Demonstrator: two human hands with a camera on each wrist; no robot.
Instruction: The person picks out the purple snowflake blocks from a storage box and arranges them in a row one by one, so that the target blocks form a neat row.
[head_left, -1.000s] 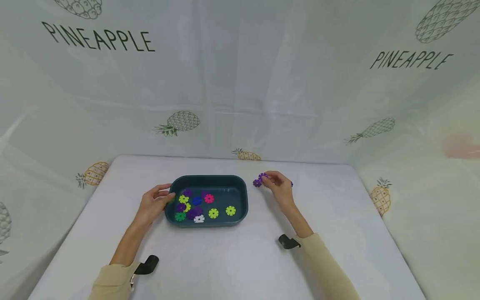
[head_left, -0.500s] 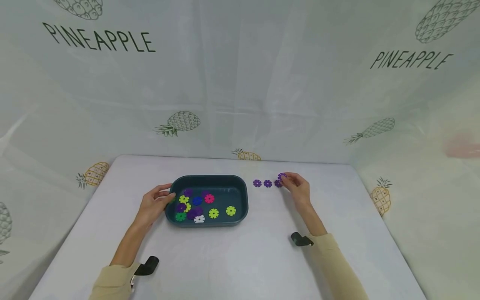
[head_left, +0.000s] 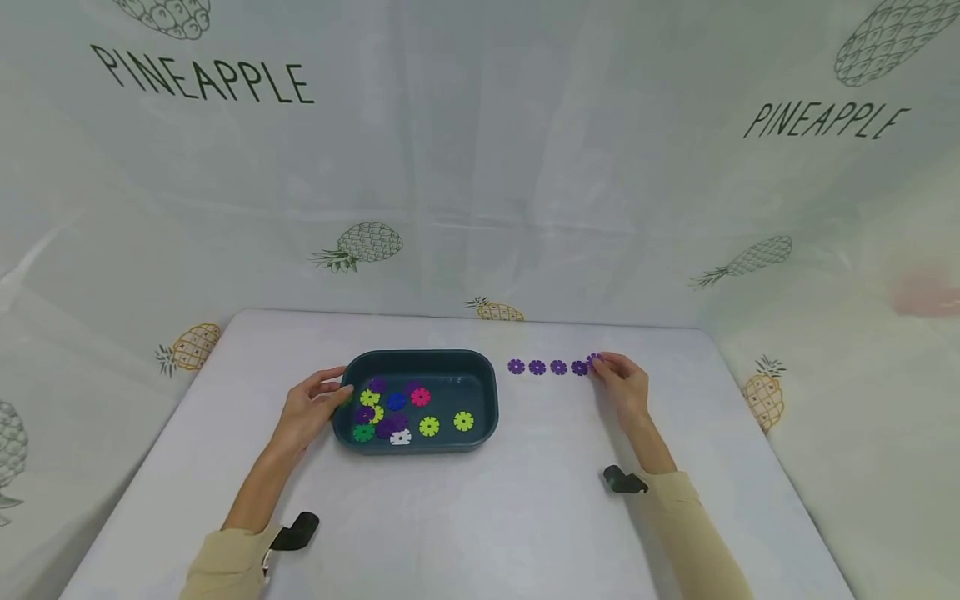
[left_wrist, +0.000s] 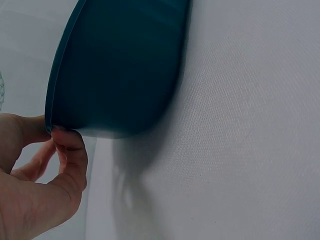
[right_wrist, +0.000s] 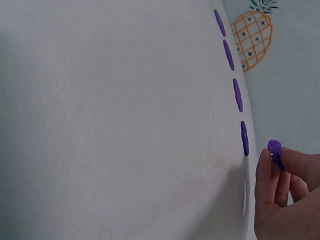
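Two hands are at work over one white bench [head_left: 480, 517]. The left hand [head_left: 309, 407] pinches the rim of the one dark teal tray [head_left: 483, 367] at its left end, thumb on the inner side and fingers outside, as the left wrist view bears out. The right hand [head_left: 624, 387] pinches one purple disc [head_left: 593, 359] between thumb and fingertips, near the right end of a row. That row [head_left: 558, 367] numbers four purple discs lying flat on the bench, right of the tray and near the back edge, set side by side with small gaps; with the held piece, five purple discs are out of the tray. Inside the tray, mostly toward its left half, lie four yellow discs [head_left: 429, 427], one pink disc [head_left: 421, 397], one blue disc [head_left: 396, 402], one white disc [head_left: 401, 437] and two green discs [head_left: 363, 432], one of them partly hidden by the left thumb. Several purple pieces [head_left: 378, 386] lie there too, at least four, but they overlap and blend with the dark floor, so their exact number cannot be told. Two beige sleeves [head_left: 686, 512] show, each with one black device [head_left: 298, 532] by the wrist. Behind hangs one pale cloth [head_left: 525, 167] bearing three orange-outlined pineapples [head_left: 197, 346] and two printed words reading PINEAPPLE.
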